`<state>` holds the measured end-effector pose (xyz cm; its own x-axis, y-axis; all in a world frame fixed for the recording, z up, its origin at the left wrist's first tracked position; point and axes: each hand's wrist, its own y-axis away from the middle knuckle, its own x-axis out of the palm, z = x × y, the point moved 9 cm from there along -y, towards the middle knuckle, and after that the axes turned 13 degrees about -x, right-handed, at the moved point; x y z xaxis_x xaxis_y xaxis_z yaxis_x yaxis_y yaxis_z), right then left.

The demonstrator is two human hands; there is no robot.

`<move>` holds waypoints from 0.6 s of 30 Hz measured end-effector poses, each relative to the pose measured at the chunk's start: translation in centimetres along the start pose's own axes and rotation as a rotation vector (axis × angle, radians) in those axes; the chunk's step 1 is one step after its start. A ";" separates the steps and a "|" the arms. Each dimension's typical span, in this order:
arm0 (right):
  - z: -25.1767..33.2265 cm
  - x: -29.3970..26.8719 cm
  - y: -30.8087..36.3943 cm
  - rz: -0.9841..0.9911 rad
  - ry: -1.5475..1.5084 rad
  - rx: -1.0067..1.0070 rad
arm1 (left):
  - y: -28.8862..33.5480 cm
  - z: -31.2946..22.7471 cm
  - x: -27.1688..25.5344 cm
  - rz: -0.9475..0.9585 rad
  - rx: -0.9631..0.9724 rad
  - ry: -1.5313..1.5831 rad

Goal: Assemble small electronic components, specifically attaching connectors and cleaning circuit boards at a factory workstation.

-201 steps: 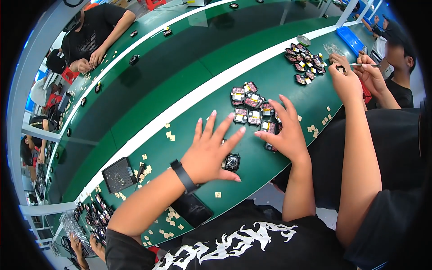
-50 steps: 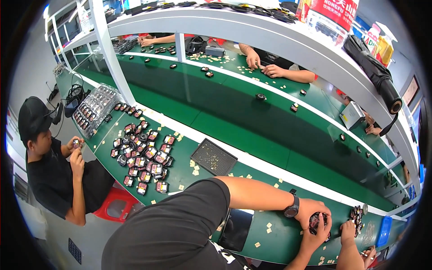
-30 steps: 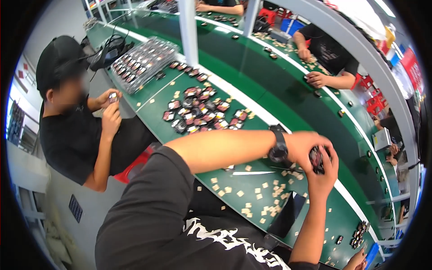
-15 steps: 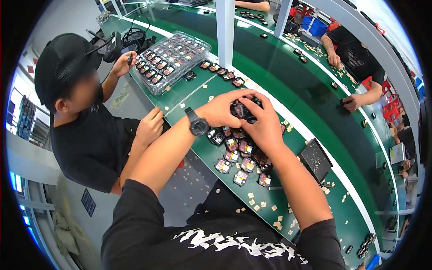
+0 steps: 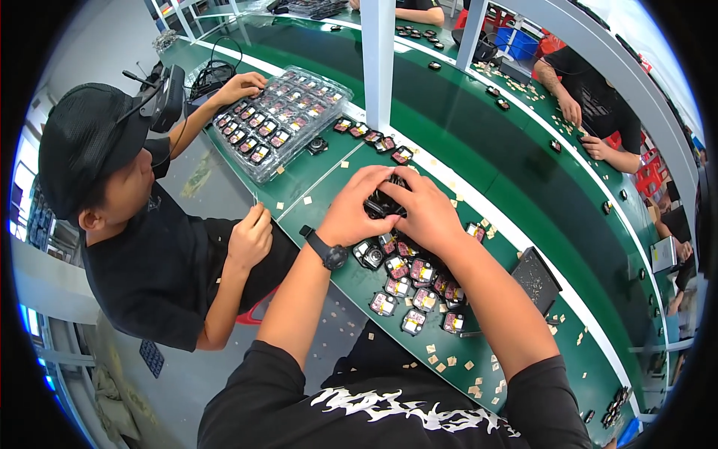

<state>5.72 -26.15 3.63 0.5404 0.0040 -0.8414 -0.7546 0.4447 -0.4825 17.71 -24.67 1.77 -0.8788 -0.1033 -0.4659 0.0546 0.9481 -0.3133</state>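
Over the green bench (image 5: 329, 176), left hand (image 5: 351, 213) and right hand (image 5: 426, 213) pinch one small black part (image 5: 380, 203); a slip could scatter the clustered parts (image 5: 411, 288) beneath.

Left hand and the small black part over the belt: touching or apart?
Touching. Head view: left hand fingers wrap the small black part, the right hand closing on it too.

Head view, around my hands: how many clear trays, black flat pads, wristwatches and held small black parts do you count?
Clear tray: 1
Black flat pad: 1
Wristwatch: 1
Small black part, held: 1
Total: 4
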 end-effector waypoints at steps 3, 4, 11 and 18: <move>0.0 0.1 0.2 0.010 0.021 0.030 | 0.4 0.2 0.1 -0.017 0.016 -0.033; -0.1 0.2 0.2 0.010 0.020 0.033 | 0.4 0.5 0.0 -0.026 0.004 -0.061; -0.3 0.2 1.6 0.056 -0.080 0.097 | 0.7 0.4 -0.2 -0.087 0.027 -0.226; 0.8 -5.1 5.6 0.071 -0.110 0.076 | 0.9 0.3 -0.6 -0.180 0.064 -0.396</move>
<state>-0.97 -23.01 5.43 0.5276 0.1338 -0.8389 -0.7641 0.5064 -0.3997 18.42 -23.87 1.53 -0.6281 -0.3847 -0.6764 -0.0431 0.8851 -0.4634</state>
